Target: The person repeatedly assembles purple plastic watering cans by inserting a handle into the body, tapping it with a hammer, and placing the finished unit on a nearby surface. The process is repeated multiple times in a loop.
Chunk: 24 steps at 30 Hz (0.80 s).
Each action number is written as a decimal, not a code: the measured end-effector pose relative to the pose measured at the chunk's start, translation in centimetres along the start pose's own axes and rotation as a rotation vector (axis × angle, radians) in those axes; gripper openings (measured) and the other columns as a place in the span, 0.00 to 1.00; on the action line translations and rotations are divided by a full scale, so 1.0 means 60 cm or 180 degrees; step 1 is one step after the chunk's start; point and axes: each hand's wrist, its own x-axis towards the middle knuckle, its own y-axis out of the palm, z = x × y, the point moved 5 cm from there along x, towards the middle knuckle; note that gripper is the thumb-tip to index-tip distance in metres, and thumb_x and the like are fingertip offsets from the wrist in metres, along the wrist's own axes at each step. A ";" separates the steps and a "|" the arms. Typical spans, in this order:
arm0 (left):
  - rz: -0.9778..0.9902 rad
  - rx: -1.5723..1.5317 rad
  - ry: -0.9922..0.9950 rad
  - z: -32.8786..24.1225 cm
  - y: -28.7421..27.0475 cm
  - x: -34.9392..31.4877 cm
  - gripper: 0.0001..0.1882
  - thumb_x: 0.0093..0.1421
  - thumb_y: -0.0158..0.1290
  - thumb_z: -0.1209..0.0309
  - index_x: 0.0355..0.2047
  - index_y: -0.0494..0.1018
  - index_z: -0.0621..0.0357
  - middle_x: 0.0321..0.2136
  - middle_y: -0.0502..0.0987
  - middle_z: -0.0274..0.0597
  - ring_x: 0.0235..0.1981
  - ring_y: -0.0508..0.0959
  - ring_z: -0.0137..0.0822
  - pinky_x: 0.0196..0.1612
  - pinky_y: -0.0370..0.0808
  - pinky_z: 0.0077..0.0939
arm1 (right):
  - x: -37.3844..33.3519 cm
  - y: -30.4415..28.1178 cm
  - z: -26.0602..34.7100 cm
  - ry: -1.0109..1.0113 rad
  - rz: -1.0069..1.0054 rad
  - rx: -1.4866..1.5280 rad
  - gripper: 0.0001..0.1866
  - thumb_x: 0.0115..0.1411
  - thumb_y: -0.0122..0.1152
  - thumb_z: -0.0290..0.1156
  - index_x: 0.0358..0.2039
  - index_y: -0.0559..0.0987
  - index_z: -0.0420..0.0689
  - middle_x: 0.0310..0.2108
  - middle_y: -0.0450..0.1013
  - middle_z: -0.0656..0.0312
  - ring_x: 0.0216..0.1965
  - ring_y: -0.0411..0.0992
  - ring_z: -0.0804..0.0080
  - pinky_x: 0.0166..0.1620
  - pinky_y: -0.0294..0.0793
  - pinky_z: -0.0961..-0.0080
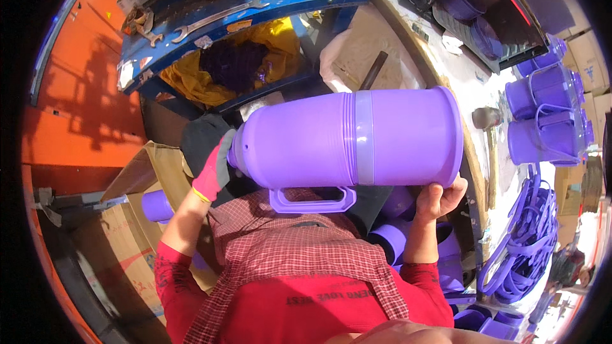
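Observation:
A large purple thermos flask body (306, 140) lies sideways across my front, held up between both hands. Its side handle (312, 200) points toward me, and a shiny lighter band (364, 139) circles its middle. My left hand (215, 169), in a pink and grey glove, is closed around the narrow neck at the left end. At the wide right end, my bare right hand (441, 197) grips the lower rim, thumb showing and the other fingers partly hidden by the flask.
A blue workbench (223, 16) with a wrench (220, 18) stands ahead, a yellow-lined bin (280, 57) beneath. On the right-hand table are a hammer (486, 118), purple flasks (542, 130) and a heap of purple straps (526, 242). A cardboard box (137, 172) sits left; purple parts (390, 239) lie below right.

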 end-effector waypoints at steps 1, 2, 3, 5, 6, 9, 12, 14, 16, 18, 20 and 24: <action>-0.0069 -0.0099 -0.0211 0.003 -0.002 0.001 0.26 0.74 0.33 0.52 0.52 0.72 0.58 0.23 0.76 0.34 0.18 0.71 0.26 0.24 0.68 0.18 | 0.003 0.001 0.001 -0.0018 0.0073 0.0030 0.17 0.61 0.66 0.35 0.33 0.66 0.42 0.29 0.70 0.58 0.31 0.65 0.74 0.39 0.65 0.76; -0.0147 -0.0139 -0.0334 0.007 -0.002 0.003 0.25 0.74 0.34 0.52 0.53 0.72 0.58 0.24 0.77 0.33 0.18 0.72 0.26 0.25 0.69 0.18 | 0.005 0.002 0.002 -0.0024 0.0134 0.0058 0.17 0.61 0.66 0.36 0.32 0.66 0.42 0.29 0.70 0.58 0.31 0.65 0.74 0.39 0.66 0.75; -0.0203 -0.0151 -0.0335 0.010 -0.005 0.005 0.25 0.74 0.34 0.52 0.53 0.71 0.58 0.25 0.77 0.33 0.19 0.72 0.26 0.25 0.69 0.18 | 0.008 0.005 0.007 -0.0131 0.0291 0.0111 0.17 0.61 0.66 0.36 0.32 0.66 0.41 0.29 0.70 0.57 0.31 0.66 0.73 0.39 0.66 0.75; -0.0734 -0.0447 -0.0412 0.026 -0.024 0.010 0.25 0.74 0.35 0.53 0.54 0.71 0.57 0.27 0.78 0.33 0.20 0.72 0.25 0.25 0.69 0.18 | 0.012 0.005 0.013 -0.0127 0.0311 0.0086 0.17 0.61 0.67 0.36 0.31 0.68 0.39 0.28 0.71 0.56 0.31 0.67 0.72 0.40 0.68 0.72; -0.0772 -0.0785 -0.0525 0.037 -0.033 0.012 0.24 0.74 0.36 0.53 0.55 0.71 0.57 0.29 0.78 0.33 0.21 0.72 0.25 0.25 0.69 0.17 | 0.013 0.005 0.018 -0.0156 0.0376 0.0087 0.17 0.61 0.67 0.36 0.31 0.68 0.39 0.28 0.71 0.56 0.31 0.68 0.71 0.41 0.69 0.72; 0.0115 -0.0882 -0.0794 0.060 -0.033 0.022 0.23 0.73 0.38 0.55 0.57 0.71 0.56 0.37 0.79 0.35 0.25 0.74 0.23 0.24 0.68 0.16 | 0.011 0.005 0.024 -0.0151 0.0375 0.0100 0.18 0.60 0.67 0.36 0.31 0.67 0.39 0.27 0.71 0.55 0.31 0.68 0.70 0.43 0.71 0.68; -0.0276 -0.1064 -0.0705 0.059 -0.047 0.024 0.23 0.73 0.41 0.57 0.58 0.70 0.59 0.47 0.78 0.38 0.37 0.77 0.25 0.35 0.74 0.18 | -0.001 0.010 0.018 -0.0228 0.0368 0.0291 0.17 0.61 0.67 0.34 0.31 0.66 0.41 0.29 0.70 0.58 0.32 0.67 0.72 0.43 0.69 0.71; -0.0822 -0.0763 0.0152 0.020 -0.050 0.022 0.24 0.72 0.42 0.57 0.58 0.70 0.62 0.51 0.76 0.39 0.46 0.76 0.28 0.47 0.72 0.21 | -0.010 0.012 -0.008 0.0180 0.0027 0.0167 0.15 0.61 0.66 0.32 0.31 0.66 0.42 0.30 0.69 0.60 0.33 0.65 0.75 0.43 0.67 0.74; -0.0594 -0.0899 0.0819 -0.027 -0.024 0.020 0.25 0.71 0.44 0.59 0.60 0.67 0.65 0.55 0.74 0.40 0.58 0.70 0.32 0.64 0.62 0.27 | -0.021 0.014 -0.042 0.0740 -0.0494 0.0071 0.12 0.61 0.65 0.31 0.33 0.68 0.45 0.28 0.64 0.71 0.28 0.62 0.80 0.36 0.64 0.81; -0.0484 -0.0889 0.1361 -0.070 0.002 0.020 0.26 0.71 0.43 0.59 0.63 0.63 0.64 0.59 0.70 0.42 0.59 0.69 0.36 0.64 0.62 0.29 | -0.030 0.028 -0.070 0.1194 -0.0681 0.0516 0.10 0.62 0.65 0.30 0.32 0.69 0.46 0.28 0.65 0.71 0.30 0.63 0.82 0.37 0.63 0.83; -0.0427 -0.1103 0.1299 -0.087 0.018 0.026 0.27 0.72 0.42 0.58 0.64 0.62 0.63 0.59 0.69 0.42 0.60 0.69 0.36 0.64 0.62 0.30 | -0.030 0.038 -0.072 0.1218 -0.0691 0.0731 0.11 0.61 0.65 0.30 0.32 0.69 0.46 0.29 0.67 0.70 0.30 0.63 0.82 0.37 0.63 0.83; -0.0371 -0.1274 0.0230 -0.052 0.020 0.050 0.28 0.72 0.40 0.55 0.64 0.63 0.61 0.60 0.69 0.40 0.60 0.69 0.35 0.64 0.63 0.31 | -0.003 0.042 -0.008 0.0385 -0.0190 0.0201 0.10 0.61 0.63 0.28 0.31 0.68 0.45 0.30 0.66 0.67 0.32 0.63 0.79 0.38 0.63 0.79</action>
